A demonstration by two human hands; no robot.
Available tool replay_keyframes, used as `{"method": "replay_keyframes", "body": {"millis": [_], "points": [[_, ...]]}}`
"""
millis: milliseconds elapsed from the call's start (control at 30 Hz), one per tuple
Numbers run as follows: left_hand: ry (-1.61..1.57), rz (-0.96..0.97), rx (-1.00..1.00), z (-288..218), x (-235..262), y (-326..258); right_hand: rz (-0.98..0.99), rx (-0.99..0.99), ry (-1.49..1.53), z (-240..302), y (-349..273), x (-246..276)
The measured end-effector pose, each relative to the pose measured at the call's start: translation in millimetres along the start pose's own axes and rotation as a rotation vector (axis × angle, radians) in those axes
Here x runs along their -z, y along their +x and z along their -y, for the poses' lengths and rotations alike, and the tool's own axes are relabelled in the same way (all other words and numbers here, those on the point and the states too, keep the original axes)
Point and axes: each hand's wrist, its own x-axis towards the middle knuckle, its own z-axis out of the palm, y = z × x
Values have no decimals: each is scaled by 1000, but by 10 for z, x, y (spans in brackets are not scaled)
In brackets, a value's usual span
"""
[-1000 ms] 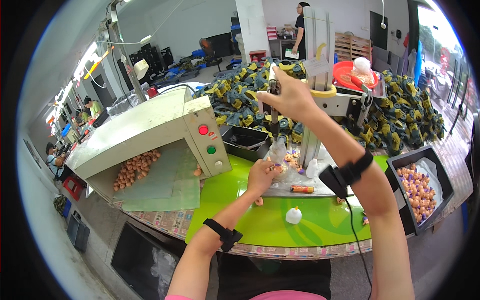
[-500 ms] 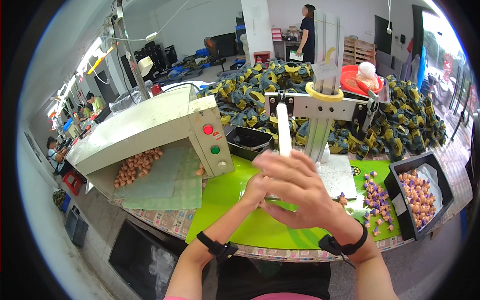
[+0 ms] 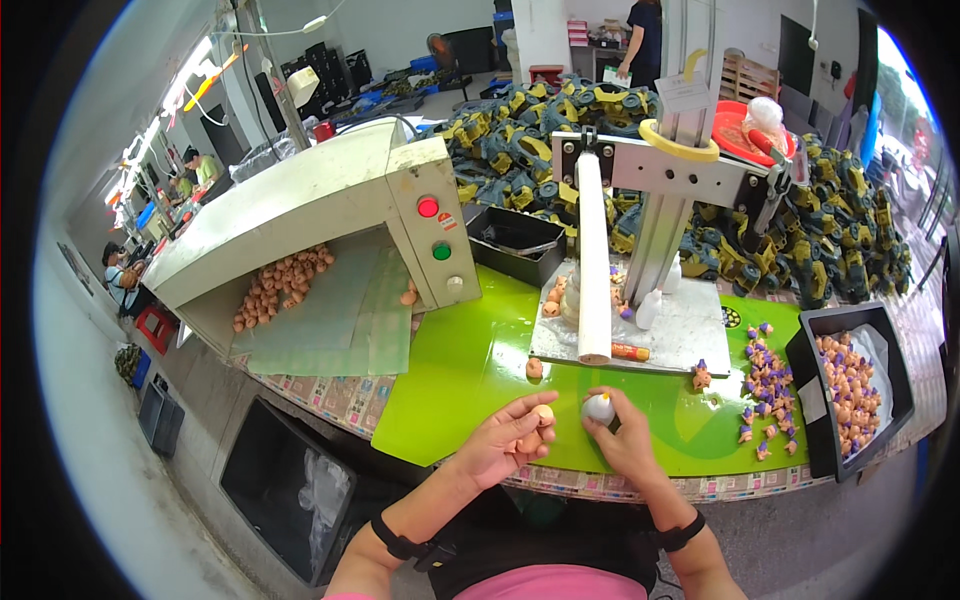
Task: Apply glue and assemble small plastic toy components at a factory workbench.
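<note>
My left hand (image 3: pixel 500 445) is closed loosely, palm up, around a few small peach doll heads (image 3: pixel 528 443). To its right, my right hand (image 3: pixel 628 440) grips a small white squeeze bottle (image 3: pixel 599 408) with a yellow tip. Both hands are low over the front of the green mat (image 3: pixel 440 370). One loose doll head (image 3: pixel 535 368) rests on the mat beyond my left hand. Farther off stands a hand press with a long white lever (image 3: pixel 593 270) hanging down over its metal base plate (image 3: pixel 690 335). Another white bottle (image 3: pixel 649 310) stands on that plate.
At left, a beige box oven (image 3: pixel 300 190) holds many peach heads. Purple-and-peach figures (image 3: pixel 765 390) lie on the mat at right, beside a black bin (image 3: pixel 890 400) of more. Behind rises a heap of yellow-and-grey toy vehicles (image 3: pixel 520 130). A person (image 3: pixel 645 40) stands at the back.
My hands have come down and apart from in front of the lever. The bottle now shows in my right hand and peach heads in my left. The view has shifted slightly.
</note>
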Motion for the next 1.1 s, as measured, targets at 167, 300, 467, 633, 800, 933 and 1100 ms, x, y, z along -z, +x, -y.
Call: {"method": "replay_keyframes", "body": {"millis": [167,300,467,633,800,933,1100], "points": [[-136,-25,22,169,1,-98,-69,120,24,242,-197,106],[-13,-125,0,312,34,-138,-82,84,24,418,-389,262],[-20,-158,30,374,48,-112,-300,-32,243,477,-582,269],[-14,-148,46,417,25,-78,-296,246,33,507,-581,252],[-4,-175,36,468,44,-79,-285,306,-101,513,-567,180],[6,-182,47,468,25,-72,-290,314,-107,513,-567,188],[5,-151,34,480,53,-69,-263,298,-137,497,-577,174]]}}
